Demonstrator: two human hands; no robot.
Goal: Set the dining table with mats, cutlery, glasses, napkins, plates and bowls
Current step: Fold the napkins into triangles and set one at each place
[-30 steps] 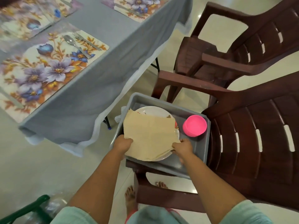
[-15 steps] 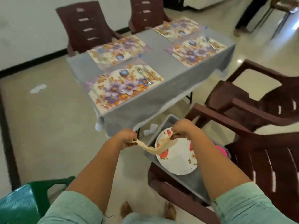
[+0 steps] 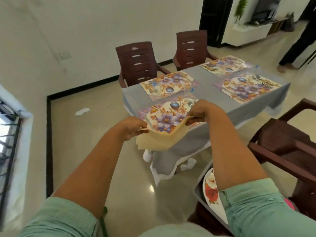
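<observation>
Between left hand [image 3: 132,128] and right hand [image 3: 203,112], pinched napkins [image 3: 159,138] sag, seemingly stacked.

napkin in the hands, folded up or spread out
Partly spread: the napkin hangs slack between the left hand and right hand, each pinching an upper corner.

- Room bright, soft daylight; barred window [image 3: 8,134] at left edge is blown out.
- Small glare spot on glossy floor [image 3: 151,188] below the table [image 3: 201,82]; sheen on the mats.
- Shadows faint and diffuse.
- Whole frame soft, slight motion blur on hands and napkin [image 3: 159,137].
- Strong wide-angle distortion: walls and floor border bow near edges, sleeves [image 3: 253,206] stretched large at bottom.
</observation>
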